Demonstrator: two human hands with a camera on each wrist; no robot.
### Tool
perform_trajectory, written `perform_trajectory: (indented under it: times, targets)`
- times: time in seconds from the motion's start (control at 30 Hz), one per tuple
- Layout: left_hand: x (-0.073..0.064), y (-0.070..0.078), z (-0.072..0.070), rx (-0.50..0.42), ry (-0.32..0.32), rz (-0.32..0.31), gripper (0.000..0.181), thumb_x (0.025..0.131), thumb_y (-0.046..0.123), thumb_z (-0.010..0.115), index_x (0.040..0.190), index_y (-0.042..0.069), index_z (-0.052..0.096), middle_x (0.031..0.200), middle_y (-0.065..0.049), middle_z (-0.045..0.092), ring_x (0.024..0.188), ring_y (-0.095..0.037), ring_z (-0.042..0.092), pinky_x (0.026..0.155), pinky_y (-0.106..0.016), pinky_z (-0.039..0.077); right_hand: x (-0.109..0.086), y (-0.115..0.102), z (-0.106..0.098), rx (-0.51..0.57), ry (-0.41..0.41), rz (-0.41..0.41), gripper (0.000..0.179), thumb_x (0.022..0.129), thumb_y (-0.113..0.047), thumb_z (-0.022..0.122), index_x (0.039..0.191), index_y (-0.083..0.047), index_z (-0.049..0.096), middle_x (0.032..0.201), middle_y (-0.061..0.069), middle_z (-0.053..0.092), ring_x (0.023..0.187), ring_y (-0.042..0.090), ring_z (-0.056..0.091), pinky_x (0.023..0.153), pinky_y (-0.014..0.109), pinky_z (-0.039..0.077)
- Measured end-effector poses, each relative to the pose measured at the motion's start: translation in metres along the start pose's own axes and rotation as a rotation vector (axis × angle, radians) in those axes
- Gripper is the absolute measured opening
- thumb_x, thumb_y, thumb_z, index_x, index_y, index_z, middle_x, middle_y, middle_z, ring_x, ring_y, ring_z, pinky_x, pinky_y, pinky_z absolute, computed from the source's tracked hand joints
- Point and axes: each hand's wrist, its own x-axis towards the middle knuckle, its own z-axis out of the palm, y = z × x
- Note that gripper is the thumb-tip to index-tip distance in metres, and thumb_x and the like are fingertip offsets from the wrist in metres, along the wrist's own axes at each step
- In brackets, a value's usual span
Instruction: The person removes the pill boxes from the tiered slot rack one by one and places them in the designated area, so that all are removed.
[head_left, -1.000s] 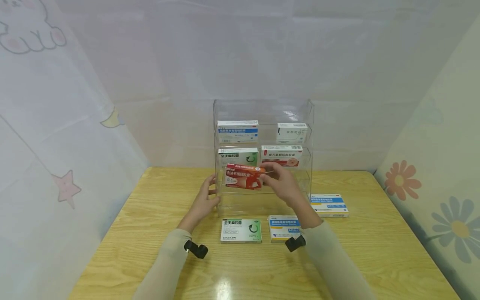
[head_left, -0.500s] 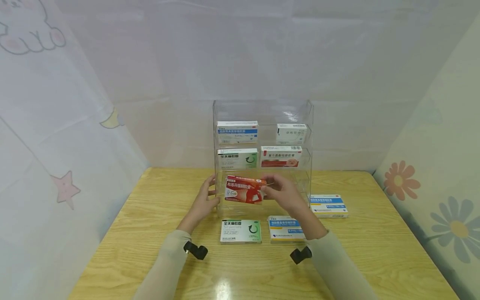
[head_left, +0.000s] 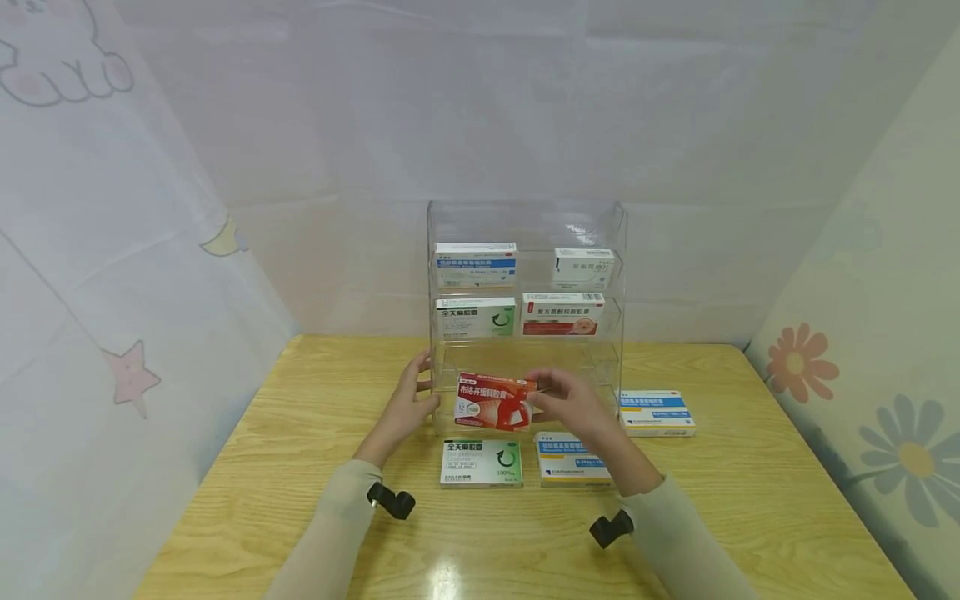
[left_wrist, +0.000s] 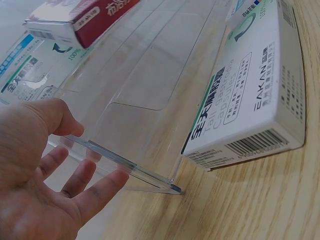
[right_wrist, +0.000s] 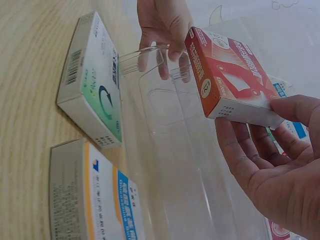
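My right hand (head_left: 573, 408) pinches a red medicine box (head_left: 495, 402) by its right end, thumb in front and fingers behind. The box is held slightly tilted in front of the lowest tier of a clear acrylic display rack (head_left: 527, 215). My left hand (left_wrist: 55, 165) grips the rack's left side edge, its thumb on one face and the fingers on the other. On the tiers above stand a blue-and-white box (head_left: 476, 267), a green-and-white box (head_left: 476, 317), a red-and-white box (head_left: 562, 315) and a small white box (head_left: 583, 268).
Flat on the wooden table (head_left: 247, 500) before the rack lie a green-and-white box (head_left: 482, 463) and a blue-and-white box (head_left: 573, 459). Another blue-and-white box (head_left: 657, 413) lies by the rack's right side. A pale cloth backdrop (head_left: 360, 167) hangs behind.
The red medicine box has come down with my right hand, from in front of the middle tiers to the lowest one. My left hand stays at the rack's left edge.
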Motion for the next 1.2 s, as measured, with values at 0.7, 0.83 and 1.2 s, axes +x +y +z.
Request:
perform_trajectory:
  times: [0.7,0.83,1.2]
  targets:
    - [-0.002,0.001,-0.001,-0.003,-0.009,0.001,0.085,0.094,0.000,0.060,0.162,0.027,0.016,0.159,-0.014,0.026,0.135,-0.042,0.043,0.092,-0.049,0.056,-0.016,0.022,0.001,0.025,-0.039,0.123,0.045,0.095,-0.026,0.072,0.134,-0.008,0.058,0.126,0.013,0.062,0.110,0.029,0.065,0.090,0.051,0.057]
    - [-0.001,0.001,0.000,-0.004,-0.005,-0.002,0.085,0.094,-0.001,0.060,0.162,0.028,0.017,0.159,-0.014,0.027,0.135,-0.041,0.043,0.093,-0.049,0.056,-0.019,0.027,0.002,0.032,-0.066,0.122,0.042,0.095,-0.024,0.071,0.132,-0.008,0.059,0.126,0.013,0.062,0.110,0.028,0.065,0.089,0.049,0.058]
    - [0.002,-0.001,-0.001,-0.010,-0.031,-0.001,0.086,0.094,-0.004,0.058,0.163,0.018,0.012,0.161,-0.022,0.021,0.137,-0.051,0.038,0.093,-0.052,0.055,-0.026,0.036,0.004,0.067,-0.139,0.095,0.038,0.098,-0.016,0.067,0.132,-0.002,0.056,0.122,0.016,0.062,0.104,0.028,0.067,0.083,0.047,0.060]
